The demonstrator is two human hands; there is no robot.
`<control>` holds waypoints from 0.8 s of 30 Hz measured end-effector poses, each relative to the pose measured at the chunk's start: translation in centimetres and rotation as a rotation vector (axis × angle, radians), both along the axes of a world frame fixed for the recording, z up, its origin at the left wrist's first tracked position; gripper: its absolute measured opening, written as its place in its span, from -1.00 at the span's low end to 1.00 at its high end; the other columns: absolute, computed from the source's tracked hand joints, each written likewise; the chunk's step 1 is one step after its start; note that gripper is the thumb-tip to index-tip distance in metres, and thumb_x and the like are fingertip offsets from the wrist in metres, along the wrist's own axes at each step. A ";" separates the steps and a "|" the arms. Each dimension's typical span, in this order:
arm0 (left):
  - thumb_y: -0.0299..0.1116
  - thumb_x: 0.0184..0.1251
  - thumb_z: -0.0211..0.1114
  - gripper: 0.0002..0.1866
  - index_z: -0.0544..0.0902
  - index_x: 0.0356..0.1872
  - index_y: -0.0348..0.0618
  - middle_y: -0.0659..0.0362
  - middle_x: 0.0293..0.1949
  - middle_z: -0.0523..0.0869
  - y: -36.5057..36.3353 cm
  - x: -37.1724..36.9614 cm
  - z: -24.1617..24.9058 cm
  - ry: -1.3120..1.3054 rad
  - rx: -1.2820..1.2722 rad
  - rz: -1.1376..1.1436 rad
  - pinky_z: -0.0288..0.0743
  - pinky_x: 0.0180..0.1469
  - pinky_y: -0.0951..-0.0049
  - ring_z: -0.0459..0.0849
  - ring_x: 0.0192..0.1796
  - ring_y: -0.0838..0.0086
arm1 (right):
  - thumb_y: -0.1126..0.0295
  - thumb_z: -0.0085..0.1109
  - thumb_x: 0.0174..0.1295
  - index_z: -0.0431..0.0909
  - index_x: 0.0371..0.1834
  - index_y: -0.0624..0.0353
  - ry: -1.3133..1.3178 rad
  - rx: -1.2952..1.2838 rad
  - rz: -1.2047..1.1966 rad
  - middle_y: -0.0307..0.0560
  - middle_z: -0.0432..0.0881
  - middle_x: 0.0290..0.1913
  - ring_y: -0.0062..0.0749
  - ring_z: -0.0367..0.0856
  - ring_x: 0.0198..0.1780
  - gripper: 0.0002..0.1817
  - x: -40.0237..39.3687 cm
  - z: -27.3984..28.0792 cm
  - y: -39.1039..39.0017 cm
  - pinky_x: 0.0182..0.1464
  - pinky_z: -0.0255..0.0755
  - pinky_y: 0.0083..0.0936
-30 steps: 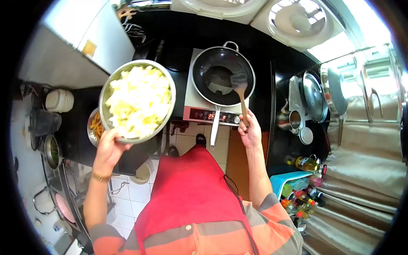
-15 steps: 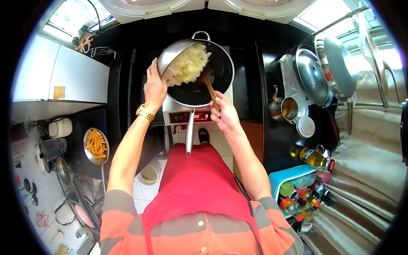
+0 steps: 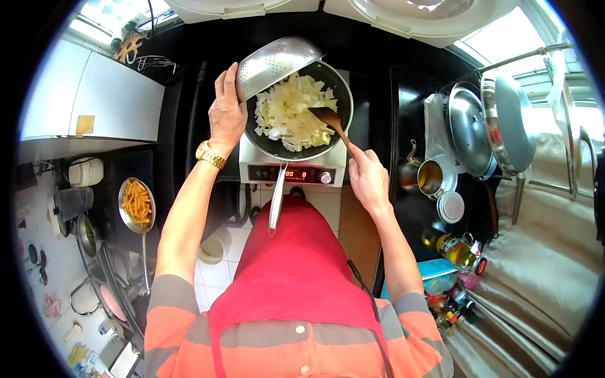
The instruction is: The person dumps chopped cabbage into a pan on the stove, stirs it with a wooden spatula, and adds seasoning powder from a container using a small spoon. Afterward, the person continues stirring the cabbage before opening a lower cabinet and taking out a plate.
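Observation:
My left hand (image 3: 227,112) grips the rim of a metal colander (image 3: 276,62), which is tipped over the left and far side of a dark frying pan (image 3: 343,94). Chopped cabbage (image 3: 295,113) lies heaped in the pan, partly hidden under the colander's edge. In my right hand (image 3: 368,179) is the handle of a wooden spatula (image 3: 329,118), its blade at the right edge of the cabbage. The pan rests on an induction cooker (image 3: 252,157) with red lit digits, and its long metal handle (image 3: 276,205) points toward my body.
A strainer ladle of fried strips (image 3: 137,203) lies on the left. To the right stand a metal cup (image 3: 430,177), a white lid (image 3: 450,206) and an oil bottle (image 3: 459,251). Pans and lids (image 3: 509,123) hang at the far right, above a blue basket (image 3: 435,269) of bottles.
The colander has tipped further over, and the cabbage has gone from it into the pan. My right hand has moved right and nearer to me, with the spatula turned sideways.

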State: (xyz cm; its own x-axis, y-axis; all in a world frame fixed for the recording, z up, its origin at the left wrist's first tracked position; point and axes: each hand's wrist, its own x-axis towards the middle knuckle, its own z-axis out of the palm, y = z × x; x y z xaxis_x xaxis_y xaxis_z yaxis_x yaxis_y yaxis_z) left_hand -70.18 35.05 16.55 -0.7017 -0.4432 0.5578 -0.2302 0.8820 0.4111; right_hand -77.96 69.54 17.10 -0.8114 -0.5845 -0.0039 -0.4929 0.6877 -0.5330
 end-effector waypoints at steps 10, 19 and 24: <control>-0.61 0.46 0.24 -0.27 0.30 0.63 -0.01 -0.11 0.43 0.53 0.8 1.4 -0.3 0.012 0.164 0.010 0.69 0.26 0.02 0.65 0.34 -0.15 | 0.49 0.18 0.32 0.65 0.20 0.14 0.108 0.293 0.205 0.28 0.69 -0.12 0.20 0.83 -0.27 -0.63 -1.0 -5.0 -6.3 -0.23 0.73 0.00; -0.73 0.37 0.22 -0.19 0.29 0.65 -0.01 -0.10 0.45 0.52 0.9 1.8 0.1 0.047 0.175 -0.018 0.68 0.30 0.04 0.63 0.38 -0.16 | 0.40 0.12 0.44 0.71 0.30 -0.03 0.125 0.240 0.157 0.21 0.70 -0.12 0.23 0.81 -0.26 -0.60 -1.2 -4.2 -7.0 -0.16 0.72 0.05; -0.72 0.35 0.15 -0.20 0.29 0.64 -0.05 -0.11 0.42 0.53 0.3 2.3 -0.2 0.098 0.228 -0.032 0.65 0.34 0.07 0.63 0.38 -0.14 | 0.38 0.16 0.48 0.70 0.33 0.03 0.113 0.115 0.111 0.23 0.71 -0.17 0.24 0.79 -0.24 -0.62 -1.7 -1.4 -7.1 -0.14 0.70 0.05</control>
State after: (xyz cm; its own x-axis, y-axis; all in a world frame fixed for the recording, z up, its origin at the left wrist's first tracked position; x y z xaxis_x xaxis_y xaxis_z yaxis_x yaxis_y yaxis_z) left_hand -67.91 35.33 16.39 -0.6651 -0.5440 0.5116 -0.1531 0.7698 0.6196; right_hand -79.70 62.46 15.72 -0.7406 -0.6718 0.0121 -0.6219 0.6785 -0.3910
